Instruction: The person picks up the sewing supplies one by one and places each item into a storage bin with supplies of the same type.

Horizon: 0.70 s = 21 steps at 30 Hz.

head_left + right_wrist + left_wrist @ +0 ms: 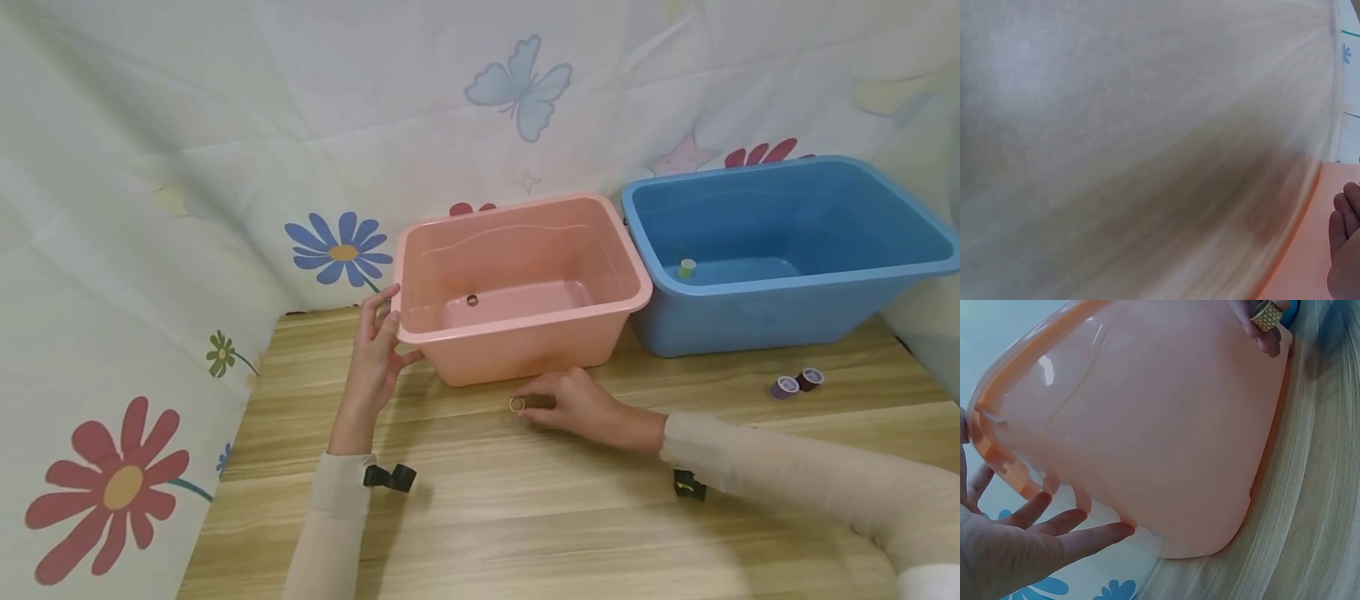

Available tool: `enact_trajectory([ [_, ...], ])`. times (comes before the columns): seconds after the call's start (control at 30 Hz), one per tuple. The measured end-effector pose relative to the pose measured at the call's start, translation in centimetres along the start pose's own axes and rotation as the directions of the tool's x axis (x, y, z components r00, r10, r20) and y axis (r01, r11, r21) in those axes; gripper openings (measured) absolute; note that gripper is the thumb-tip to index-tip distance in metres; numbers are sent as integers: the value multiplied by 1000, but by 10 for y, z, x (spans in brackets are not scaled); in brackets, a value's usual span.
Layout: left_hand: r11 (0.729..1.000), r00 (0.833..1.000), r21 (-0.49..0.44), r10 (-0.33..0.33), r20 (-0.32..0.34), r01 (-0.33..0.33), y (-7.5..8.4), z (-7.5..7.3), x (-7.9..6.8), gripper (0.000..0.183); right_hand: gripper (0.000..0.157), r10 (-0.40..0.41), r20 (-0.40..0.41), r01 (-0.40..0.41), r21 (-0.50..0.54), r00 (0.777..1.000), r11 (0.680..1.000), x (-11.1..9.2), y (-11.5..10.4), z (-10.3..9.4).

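My right hand (573, 408) pinches a gold ring thimble (517, 404), its band covered in small dots, in front of the pink basin (525, 346). The left wrist view shows this thimble (1266, 315) at the fingertips, near the basin's lower edge. My left hand (372, 358) touches the left end of that basin, its fingers (1094, 539) stretched out along the side wall and up to the rim. Inside the basin lies another small gold ring thimble (472, 300). In the right wrist view, a sleeve hides nearly everything except part of my right hand (1347, 240).
To the right stands a blue basin (750, 312), close beside the pink one, with a small green thread spool (686, 268) in it. A purple spool (784, 388) and a dark spool (810, 380) sit before it on the wooden table (480, 517). A flowered cloth (337, 108) hangs behind.
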<state>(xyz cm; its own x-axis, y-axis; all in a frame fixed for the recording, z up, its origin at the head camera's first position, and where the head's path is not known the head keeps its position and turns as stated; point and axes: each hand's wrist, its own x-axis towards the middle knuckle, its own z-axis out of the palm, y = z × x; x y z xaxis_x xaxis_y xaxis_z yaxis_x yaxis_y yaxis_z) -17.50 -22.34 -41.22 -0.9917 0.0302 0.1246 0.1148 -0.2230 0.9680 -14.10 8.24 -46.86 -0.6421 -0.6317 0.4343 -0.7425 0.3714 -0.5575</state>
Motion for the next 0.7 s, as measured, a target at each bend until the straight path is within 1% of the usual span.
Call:
enact_trajectory([
  [0.23,1000,1000,-14,-1,9,1,-1,1,0,41,26,-36,21,36,3,999,999,2,-8,-12],
  [0.4,1000,1000,-10,0,10,0,-1,2,1,42,27,-67,28,68,-30,997,997,6,-19,-23],
  [0.57,1000,1000,-5,-8,4,8,-1,1,1,41,25,-114,51,117,-60,992,991,11,-29,-36],
  [0.7,1000,1000,5,-12,-3,12,0,0,1,41,26,-137,75,141,-63,988,988,15,-36,-45],
])
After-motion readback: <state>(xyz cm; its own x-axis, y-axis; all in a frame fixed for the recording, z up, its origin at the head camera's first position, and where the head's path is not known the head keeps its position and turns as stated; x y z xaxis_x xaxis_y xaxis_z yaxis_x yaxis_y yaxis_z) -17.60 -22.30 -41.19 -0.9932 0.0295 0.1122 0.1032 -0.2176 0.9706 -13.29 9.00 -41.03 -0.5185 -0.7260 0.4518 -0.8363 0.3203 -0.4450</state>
